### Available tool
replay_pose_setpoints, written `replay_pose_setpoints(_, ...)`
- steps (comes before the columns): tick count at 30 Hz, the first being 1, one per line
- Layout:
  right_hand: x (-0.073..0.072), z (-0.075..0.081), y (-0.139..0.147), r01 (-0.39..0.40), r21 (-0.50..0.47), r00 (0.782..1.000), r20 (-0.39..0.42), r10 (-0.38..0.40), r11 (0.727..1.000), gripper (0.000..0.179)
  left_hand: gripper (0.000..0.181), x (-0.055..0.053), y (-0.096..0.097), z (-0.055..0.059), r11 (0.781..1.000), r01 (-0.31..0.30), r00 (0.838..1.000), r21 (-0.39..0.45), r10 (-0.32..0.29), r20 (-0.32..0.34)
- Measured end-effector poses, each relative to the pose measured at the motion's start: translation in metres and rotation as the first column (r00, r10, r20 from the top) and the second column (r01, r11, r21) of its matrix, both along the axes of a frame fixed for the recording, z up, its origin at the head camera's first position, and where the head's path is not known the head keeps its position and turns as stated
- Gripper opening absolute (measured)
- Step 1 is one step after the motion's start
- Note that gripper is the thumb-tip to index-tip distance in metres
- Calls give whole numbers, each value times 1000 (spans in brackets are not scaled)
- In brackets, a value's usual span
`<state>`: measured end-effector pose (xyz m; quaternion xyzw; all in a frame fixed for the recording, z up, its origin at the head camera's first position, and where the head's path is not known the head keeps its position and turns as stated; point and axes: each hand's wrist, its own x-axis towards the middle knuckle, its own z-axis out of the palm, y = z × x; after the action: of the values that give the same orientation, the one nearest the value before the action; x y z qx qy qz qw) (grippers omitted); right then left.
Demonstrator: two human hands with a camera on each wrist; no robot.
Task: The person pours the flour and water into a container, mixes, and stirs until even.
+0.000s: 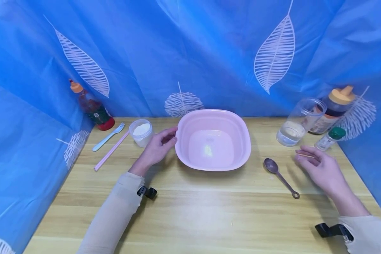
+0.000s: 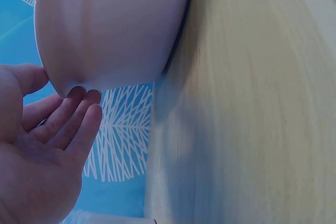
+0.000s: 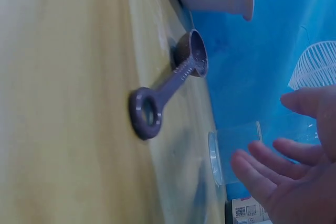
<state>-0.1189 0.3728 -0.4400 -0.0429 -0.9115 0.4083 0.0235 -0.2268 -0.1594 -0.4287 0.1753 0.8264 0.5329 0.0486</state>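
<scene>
A pink plastic basin point(image 1: 212, 164) stands on the table towards the back. At its left side my left hand point(image 1: 158, 147) pinches the rim, the thumb on the edge and the fingers against the outer wall, as the left wrist view shows. Hovering over the right part of the table, my right hand point(image 1: 325, 173) holds nothing, its fingers loosely bent. Just left of it lies a brown measuring spoon point(image 1: 282, 179), bowl end away from me. Behind that hand are a clear cup point(image 1: 293, 128) with some clear liquid and a small green-capped bottle point(image 1: 331, 138).
A dark sauce bottle point(image 1: 325, 118) with a yellow cap stands at the back right. To the left are a red sauce bottle point(image 1: 96, 112), a light blue fork point(image 1: 108, 137), pink straws point(image 1: 112, 151) and a tub of white powder point(image 1: 141, 133). A blue curtain point(image 1: 216, 56) borders the table.
</scene>
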Motion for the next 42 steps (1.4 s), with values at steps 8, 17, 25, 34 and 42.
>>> replay_pose_setpoints(8,21,-8,-5,-115,140,993,-18,119,983,29,49,0,0,1,1000,3,1000,-2,-3,-5)
replay_pose_setpoints(17,38,-20,-9,-187,142,964,218,153,972,25,49,2,-1,-1,1000,-4,1000,20,4,0)
replay_pose_setpoints(25,39,-24,-13,-187,179,962,234,143,966,26,49,0,0,-3,999,-3,1000,38,3,-12)
replay_pose_setpoints(34,41,-25,-16,-210,230,966,199,165,950,17,49,-1,-1,-4,1000,-2,1000,25,3,-31)
replay_pose_setpoints(42,42,-24,-17,-233,213,958,218,186,949,16,48,-1,0,-2,999,-3,1000,32,4,-20)
